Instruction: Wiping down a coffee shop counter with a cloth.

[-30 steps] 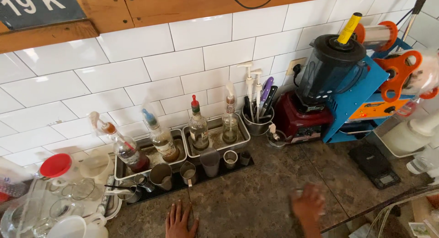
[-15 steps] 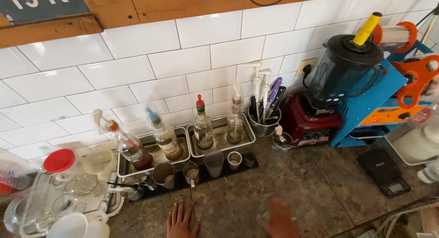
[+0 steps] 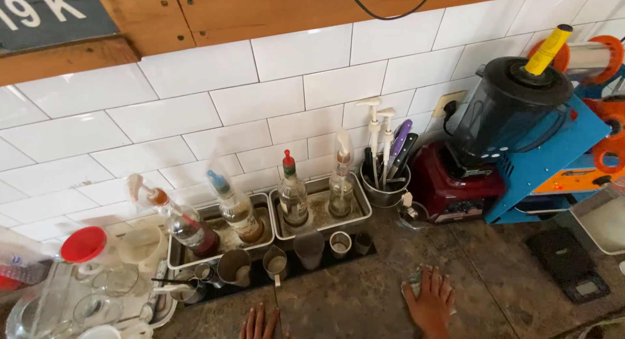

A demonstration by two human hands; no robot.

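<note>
My right hand (image 3: 431, 301) lies flat on the dark stone counter (image 3: 351, 293), fingers spread, pressing a small pale cloth (image 3: 414, 278) that sticks out under the fingertips. Only the fingers of my left hand (image 3: 259, 323) show at the bottom edge, resting flat on the counter and holding nothing. They lie just in front of a black mat (image 3: 325, 261) that carries several small metal cups and a dark tumbler (image 3: 308, 248).
Two metal trays (image 3: 361, 212) hold several syrup bottles against the white tiled wall. A utensil cup (image 3: 385, 189), a red-based blender (image 3: 495, 143) and a blue machine (image 3: 553, 163) stand to the right, with a black scale (image 3: 569, 264) in front. Glasses and a red lid (image 3: 83, 244) sit at left.
My right hand slid left across the counter, then back right and a little farther from me, with the cloth now showing under it. My left hand stayed in place.
</note>
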